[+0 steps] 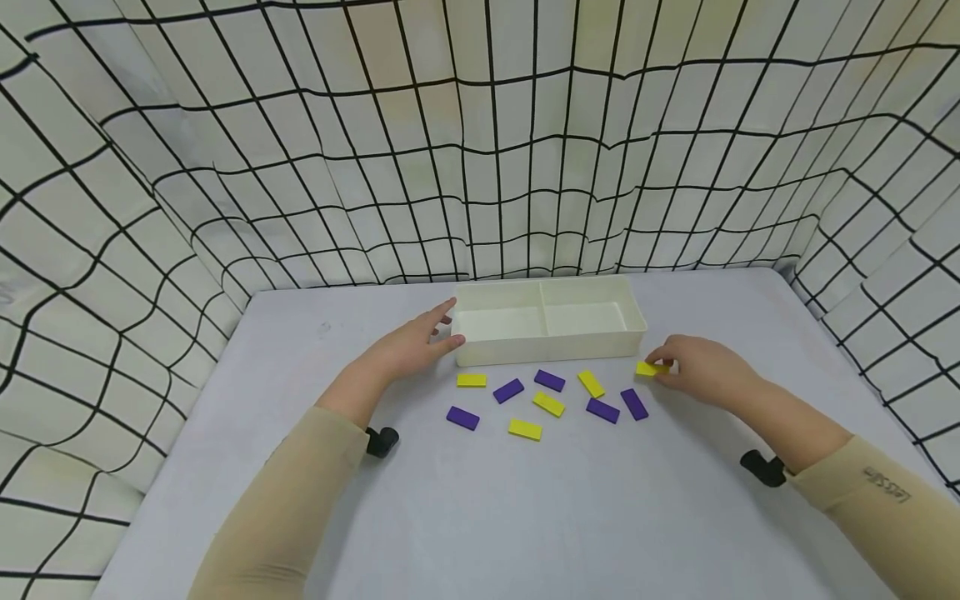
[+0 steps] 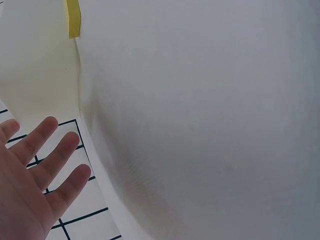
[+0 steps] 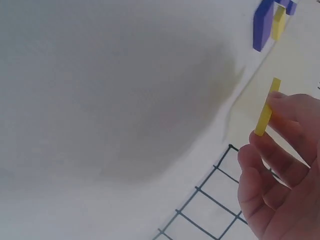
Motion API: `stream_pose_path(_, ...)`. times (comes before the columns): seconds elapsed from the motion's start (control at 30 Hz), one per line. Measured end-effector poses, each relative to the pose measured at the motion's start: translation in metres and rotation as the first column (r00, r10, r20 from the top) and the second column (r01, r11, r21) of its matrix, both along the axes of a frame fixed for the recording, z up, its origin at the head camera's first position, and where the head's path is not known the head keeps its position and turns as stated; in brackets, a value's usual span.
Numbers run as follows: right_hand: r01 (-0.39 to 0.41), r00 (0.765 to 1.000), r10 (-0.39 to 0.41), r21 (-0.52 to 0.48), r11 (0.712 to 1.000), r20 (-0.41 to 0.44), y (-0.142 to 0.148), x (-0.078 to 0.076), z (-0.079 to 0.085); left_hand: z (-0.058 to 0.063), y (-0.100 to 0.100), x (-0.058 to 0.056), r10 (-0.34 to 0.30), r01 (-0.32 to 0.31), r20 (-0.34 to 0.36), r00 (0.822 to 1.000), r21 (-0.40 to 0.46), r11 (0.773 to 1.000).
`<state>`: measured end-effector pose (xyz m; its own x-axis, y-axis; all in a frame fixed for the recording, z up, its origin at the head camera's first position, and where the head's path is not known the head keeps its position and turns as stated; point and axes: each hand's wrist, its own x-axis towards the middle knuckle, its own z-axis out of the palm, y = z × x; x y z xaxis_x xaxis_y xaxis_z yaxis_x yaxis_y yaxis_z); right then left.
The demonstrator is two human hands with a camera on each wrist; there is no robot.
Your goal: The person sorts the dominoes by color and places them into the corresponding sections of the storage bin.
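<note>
My right hand (image 1: 705, 371) pinches a yellow block (image 1: 649, 368) between thumb and fingers, just off the front right corner of the white two-compartment tray (image 1: 547, 348). In the right wrist view the same thin yellow block (image 3: 268, 107) shows edge-on at the fingertips. My left hand (image 1: 408, 343) reaches to the tray's left end, its thumb tip right at the wall; the left wrist view shows its fingers (image 2: 55, 155) straight and spread. In front of the tray lie several purple blocks (image 1: 462, 418) and several yellow blocks (image 1: 525, 429), loosely scattered. Both tray compartments show bare bottoms.
A white-covered table (image 1: 495, 517) carries everything. Black wire grid panels (image 1: 487, 158) stand behind it and along both sides, close to its edges. Dark wrist cameras (image 1: 763, 468) jut out beneath both forearms.
</note>
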<state>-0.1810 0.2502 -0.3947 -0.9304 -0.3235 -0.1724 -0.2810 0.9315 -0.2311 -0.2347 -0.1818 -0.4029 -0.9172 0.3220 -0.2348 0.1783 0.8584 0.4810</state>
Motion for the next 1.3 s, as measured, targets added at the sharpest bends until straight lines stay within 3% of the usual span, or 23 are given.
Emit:
stream_pose_path(0.43,-0.035,0.999,0.034,-0.115,0.993,-0.015,0.008,-0.003,0.017,-0.005,0.0,-0.002,0.031,-0.036,0.062,0.998,0.081,0.996)
stream_pose_path(0.83,-0.076,0.997,0.076,-0.16,0.984,-0.01,-0.002,-0.014,0.034,-0.004,0.001,-0.001,0.047,-0.052,0.067,0.997,0.087,0.995)
stream_pose_path(1.3,-0.098,0.994,0.104,-0.207,0.973,0.018,-0.023,-0.033,0.043,-0.004,0.002,-0.001,0.056,-0.062,0.074,0.996,0.083,0.995)
